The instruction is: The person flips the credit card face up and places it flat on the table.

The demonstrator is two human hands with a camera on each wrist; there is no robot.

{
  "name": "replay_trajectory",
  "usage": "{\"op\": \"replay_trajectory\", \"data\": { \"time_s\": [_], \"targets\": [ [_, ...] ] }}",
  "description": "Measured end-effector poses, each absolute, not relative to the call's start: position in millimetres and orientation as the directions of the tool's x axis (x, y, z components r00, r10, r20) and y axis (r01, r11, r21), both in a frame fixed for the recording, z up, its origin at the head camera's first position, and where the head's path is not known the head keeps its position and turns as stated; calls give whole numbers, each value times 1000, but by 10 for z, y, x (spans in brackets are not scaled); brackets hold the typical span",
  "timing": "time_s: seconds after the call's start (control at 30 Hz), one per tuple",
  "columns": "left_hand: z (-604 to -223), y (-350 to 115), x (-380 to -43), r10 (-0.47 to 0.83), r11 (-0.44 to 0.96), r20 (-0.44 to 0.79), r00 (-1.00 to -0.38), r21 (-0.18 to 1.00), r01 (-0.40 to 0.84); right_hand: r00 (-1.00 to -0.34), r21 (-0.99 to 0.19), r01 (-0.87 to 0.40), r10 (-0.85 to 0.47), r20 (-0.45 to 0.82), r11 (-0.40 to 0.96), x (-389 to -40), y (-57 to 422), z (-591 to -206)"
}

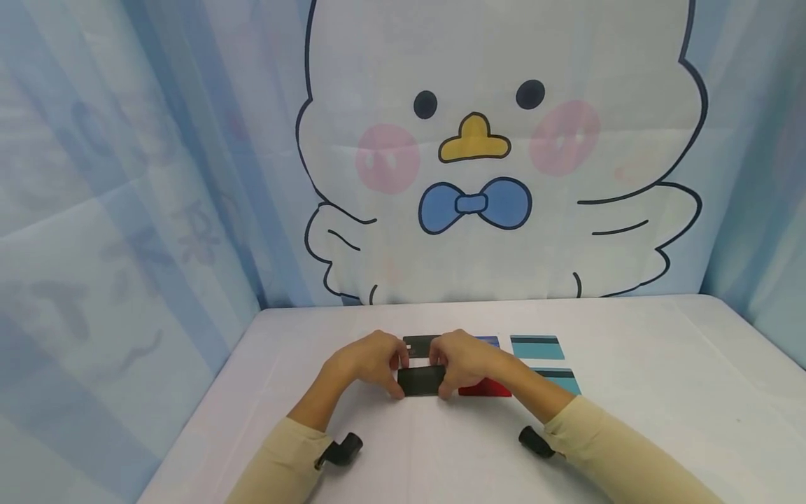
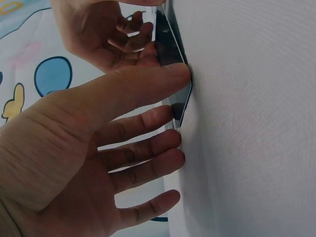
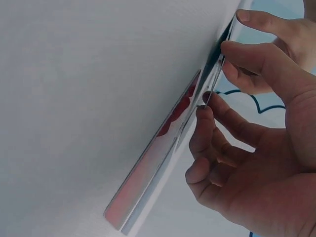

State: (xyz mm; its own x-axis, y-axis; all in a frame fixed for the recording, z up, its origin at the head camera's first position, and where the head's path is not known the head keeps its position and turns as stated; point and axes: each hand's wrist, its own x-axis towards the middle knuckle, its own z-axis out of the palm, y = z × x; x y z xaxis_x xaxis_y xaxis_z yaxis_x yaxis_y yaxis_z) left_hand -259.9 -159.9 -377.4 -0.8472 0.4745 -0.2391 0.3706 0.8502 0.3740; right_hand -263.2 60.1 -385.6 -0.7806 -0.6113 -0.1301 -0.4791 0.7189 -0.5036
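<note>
A black card [image 1: 420,381] lies close over the white table, held between two hands. At its left end, the left hand [image 1: 374,358] pinches it by the edges, the thumb [image 2: 163,76] on the near side and the index finger on the far side. The right hand [image 1: 464,358] grips the right end the same way; its thumb [image 3: 242,53] shows at the near edge in the right wrist view. Just behind, another dark card [image 1: 420,346] lies flat, partly covered by the right hand. A red card [image 1: 486,388] lies right of the held one, partly under the right wrist.
Two teal cards with dark stripes, a far one [image 1: 536,348] and a nearer one [image 1: 563,382], lie to the right. A blue card [image 1: 490,341] shows behind the right hand. The white table [image 1: 661,392] ends at a curtain [image 1: 472,266] with a cartoon bird.
</note>
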Motion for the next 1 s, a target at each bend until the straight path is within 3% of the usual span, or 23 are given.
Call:
{"op": "replay_trajectory", "data": {
  "time_s": [1.0],
  "targets": [
    [-3719,-1688,-2639,505,824,-228,-832,413,387,-786,-525,-470,-608,-117,709,-2705,629,-3793]
  ]
}}
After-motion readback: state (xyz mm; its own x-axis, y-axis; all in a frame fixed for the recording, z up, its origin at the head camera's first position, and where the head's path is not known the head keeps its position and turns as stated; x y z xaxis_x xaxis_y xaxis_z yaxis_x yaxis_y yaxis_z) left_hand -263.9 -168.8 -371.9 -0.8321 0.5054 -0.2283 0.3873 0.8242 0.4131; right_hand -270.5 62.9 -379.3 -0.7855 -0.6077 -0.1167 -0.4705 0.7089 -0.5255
